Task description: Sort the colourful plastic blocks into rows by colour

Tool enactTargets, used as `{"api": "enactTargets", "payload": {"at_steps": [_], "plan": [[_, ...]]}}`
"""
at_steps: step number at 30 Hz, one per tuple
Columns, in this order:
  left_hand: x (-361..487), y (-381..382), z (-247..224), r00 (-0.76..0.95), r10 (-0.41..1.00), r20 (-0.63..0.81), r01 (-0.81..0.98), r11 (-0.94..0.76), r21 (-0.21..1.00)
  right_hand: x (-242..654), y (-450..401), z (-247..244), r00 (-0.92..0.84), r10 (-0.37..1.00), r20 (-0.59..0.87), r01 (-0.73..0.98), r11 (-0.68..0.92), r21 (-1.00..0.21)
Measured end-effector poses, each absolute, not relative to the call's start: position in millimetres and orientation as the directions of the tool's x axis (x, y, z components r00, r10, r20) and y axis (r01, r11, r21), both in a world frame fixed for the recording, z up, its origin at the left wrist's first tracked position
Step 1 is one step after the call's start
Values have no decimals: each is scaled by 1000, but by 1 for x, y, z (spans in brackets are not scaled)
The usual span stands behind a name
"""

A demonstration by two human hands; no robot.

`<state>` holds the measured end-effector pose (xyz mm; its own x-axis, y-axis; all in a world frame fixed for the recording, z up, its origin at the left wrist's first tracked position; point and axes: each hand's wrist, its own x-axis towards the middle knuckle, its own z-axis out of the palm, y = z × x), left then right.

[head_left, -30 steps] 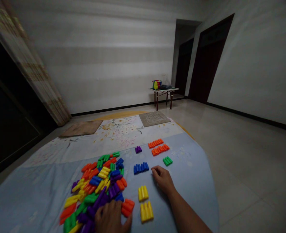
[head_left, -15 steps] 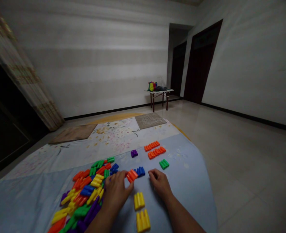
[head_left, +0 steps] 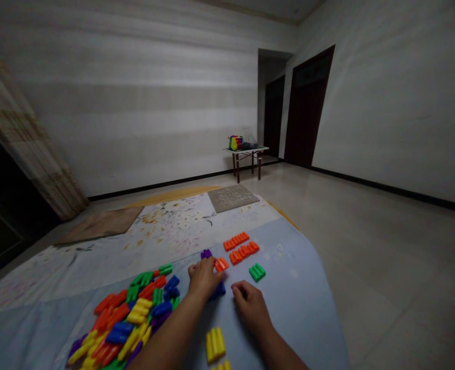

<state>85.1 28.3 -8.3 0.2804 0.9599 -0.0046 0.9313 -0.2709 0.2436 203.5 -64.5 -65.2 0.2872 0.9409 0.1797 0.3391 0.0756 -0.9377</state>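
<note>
My left hand (head_left: 203,281) pinches an orange ribbed plastic block (head_left: 221,264) between thumb and fingers, just left of the front row of orange blocks (head_left: 244,253). Part of that block is covered by the fingers. A purple block (head_left: 206,254) shows behind this hand, and a blue block (head_left: 218,291) lies partly hidden under it. Resting on the cloth, my right hand (head_left: 251,304) has its fingers curled in, with nothing visible in them. A green block (head_left: 257,272) sits beyond the right hand. Yellow blocks (head_left: 215,345) lie nearer to me, between my forearms.
A mixed pile of coloured blocks (head_left: 134,313) spreads to the left, partly behind my left forearm. Another orange row (head_left: 236,241) lies farther back. The cloth-covered table (head_left: 296,308) has two mats (head_left: 233,198) at its far side. A small table (head_left: 246,150) stands by the wall.
My left hand has carried the orange block away from me, past the blue block, toward the orange rows. My right hand stays near its place, and the camera view has shifted slightly.
</note>
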Motion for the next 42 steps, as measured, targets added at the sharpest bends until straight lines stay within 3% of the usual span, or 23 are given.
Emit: {"api": "enactTargets", "payload": {"at_steps": [16, 30, 37, 42], "plan": [[107, 63, -38, 280, 956, -93, 924, -242, 296, 203, -65, -60, 296, 937, 187, 337, 81, -938], [118, 58, -38, 300, 951, -71, 902, -258, 347, 203, -65, -59, 296, 936, 191, 349, 80, -934], [114, 59, -36, 263, 963, -52, 866, -212, 453, 204, -63, -63, 287, 938, 194, 359, 83, -930], [72, 51, -12, 229, 971, 65, 781, -223, 583, 206, -63, -70, 280, 945, 168, 342, 65, -937]]}}
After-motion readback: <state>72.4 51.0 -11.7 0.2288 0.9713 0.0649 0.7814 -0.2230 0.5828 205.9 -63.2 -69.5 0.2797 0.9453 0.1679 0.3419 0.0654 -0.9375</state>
